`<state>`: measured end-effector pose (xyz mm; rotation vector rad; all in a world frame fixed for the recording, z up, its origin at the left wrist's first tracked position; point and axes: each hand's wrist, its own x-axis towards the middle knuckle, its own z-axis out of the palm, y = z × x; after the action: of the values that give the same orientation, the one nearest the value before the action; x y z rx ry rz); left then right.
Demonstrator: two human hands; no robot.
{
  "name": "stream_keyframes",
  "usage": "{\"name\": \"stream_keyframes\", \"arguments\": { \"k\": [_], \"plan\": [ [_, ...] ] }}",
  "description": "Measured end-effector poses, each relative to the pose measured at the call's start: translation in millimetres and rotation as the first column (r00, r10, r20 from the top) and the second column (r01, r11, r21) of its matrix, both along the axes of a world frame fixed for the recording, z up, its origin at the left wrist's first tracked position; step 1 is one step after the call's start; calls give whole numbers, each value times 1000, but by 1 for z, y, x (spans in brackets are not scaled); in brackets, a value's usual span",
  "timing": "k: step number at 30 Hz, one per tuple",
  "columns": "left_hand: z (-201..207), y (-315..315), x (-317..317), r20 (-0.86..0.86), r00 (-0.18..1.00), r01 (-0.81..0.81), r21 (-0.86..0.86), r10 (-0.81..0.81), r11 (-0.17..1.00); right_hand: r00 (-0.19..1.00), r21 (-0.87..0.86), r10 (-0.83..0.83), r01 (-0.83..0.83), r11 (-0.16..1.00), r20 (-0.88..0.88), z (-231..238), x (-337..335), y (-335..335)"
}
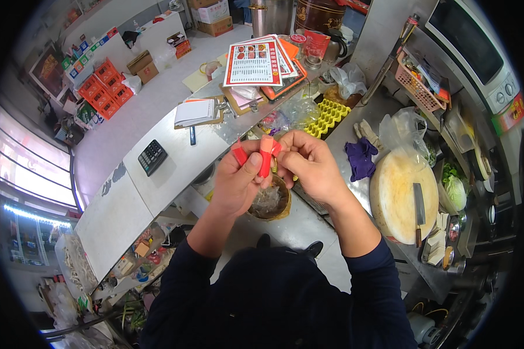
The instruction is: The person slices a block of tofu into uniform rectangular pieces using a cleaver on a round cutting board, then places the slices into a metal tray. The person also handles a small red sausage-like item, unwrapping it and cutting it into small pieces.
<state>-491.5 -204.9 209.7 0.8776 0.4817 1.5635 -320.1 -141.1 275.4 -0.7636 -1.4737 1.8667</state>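
Observation:
A pink sausage (266, 143) stands upright between my hands, its top bare and strips of its red plastic wrapper (265, 165) peeled down around it. My left hand (237, 177) is closed round the lower part of the sausage. A loose red strip sticks up beside the left fingers. My right hand (311, 166) pinches the wrapper at the sausage's right side, thumb against forefinger. Below my hands, partly hidden by them, is a brownish bin (281, 210) with a clear plastic liner and some rubbish inside.
On my left runs a white counter (116, 200) with a calculator (152, 157), clipboards (200, 113) and menu sheets (253, 63). To my right, a round chopping board (395, 195) carries a cleaver (418, 210); a purple cloth (361, 158) and yellow egg trays (327, 118) lie beyond.

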Motion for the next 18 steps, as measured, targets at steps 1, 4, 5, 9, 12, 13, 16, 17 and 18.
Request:
{"name": "stream_keyframes", "arguments": {
  "k": [1,4,5,9,12,13,16,17,18],
  "plan": [
    [1,2,-4,-81,997,-16,25,18,1000,1000,-36,-3,2,999,-21,0,1,0],
    [3,1,-4,-182,978,-105,10,105,994,999,6,38,-38,999,-27,-3,1,1],
    [4,0,-3,-195,971,-141,-10,137,990,998,41,55,-54,998,-8,-5,1,1],
    [6,-2,3,-148,979,-135,26,138,990,993,88,57,-47,995,-107,-8,-3,0],
    [9,-6,5,-215,964,-145,56,154,988,995,132,29,-16,991,-93,-8,-3,-6],
    [9,-6,5,-219,964,-156,9,154,988,996,141,32,-20,990,-84,-7,-3,-8],
    [9,-8,3,-113,989,-95,-36,91,995,994,150,25,-9,989,-106,-7,-7,-12],
    [9,-7,2,-58,997,-60,-29,58,998,992,151,20,-1,989,-121,-8,-9,-12],
    [8,-7,3,-36,998,-57,-40,55,998,990,135,1,18,991,-141,-10,-11,-13]
  ]
}}
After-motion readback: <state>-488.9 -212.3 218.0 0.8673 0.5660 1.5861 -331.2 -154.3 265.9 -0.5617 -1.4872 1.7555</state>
